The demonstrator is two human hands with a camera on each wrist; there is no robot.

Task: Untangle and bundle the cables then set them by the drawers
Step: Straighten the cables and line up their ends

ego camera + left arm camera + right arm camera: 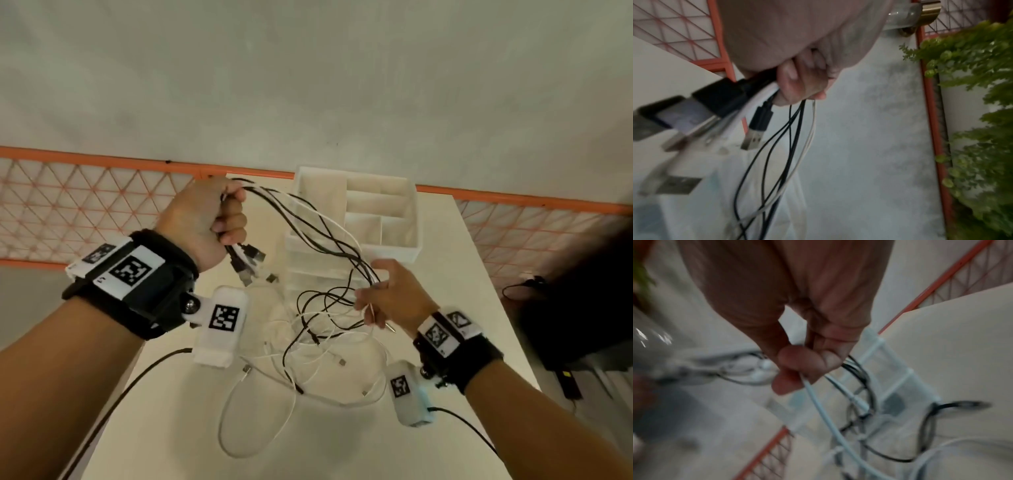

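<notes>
My left hand (pixel 219 222) is raised above the white table (pixel 164 428) and grips a bunch of black and white cables (pixel 318 233) near their USB plugs (pixel 248 263), which hang below the fist. In the left wrist view the fingers (pixel 797 84) curl round the cords and the plugs (pixel 754 138) stick out. The cables run across to my right hand (pixel 383 298), which pinches the strands lower down; in the right wrist view a white cable (pixel 818 404) passes under the thumb. More loops (pixel 308 370) lie tangled on the table. The clear drawer unit (pixel 356 236) stands behind them.
An orange lattice railing (pixel 85 205) runs behind the table. A dark object (pixel 579 301) with a cord sits off the table's right edge. Green foliage (pixel 972 113) shows in the left wrist view. A black lead (pixel 113 404) trails off the table's left front.
</notes>
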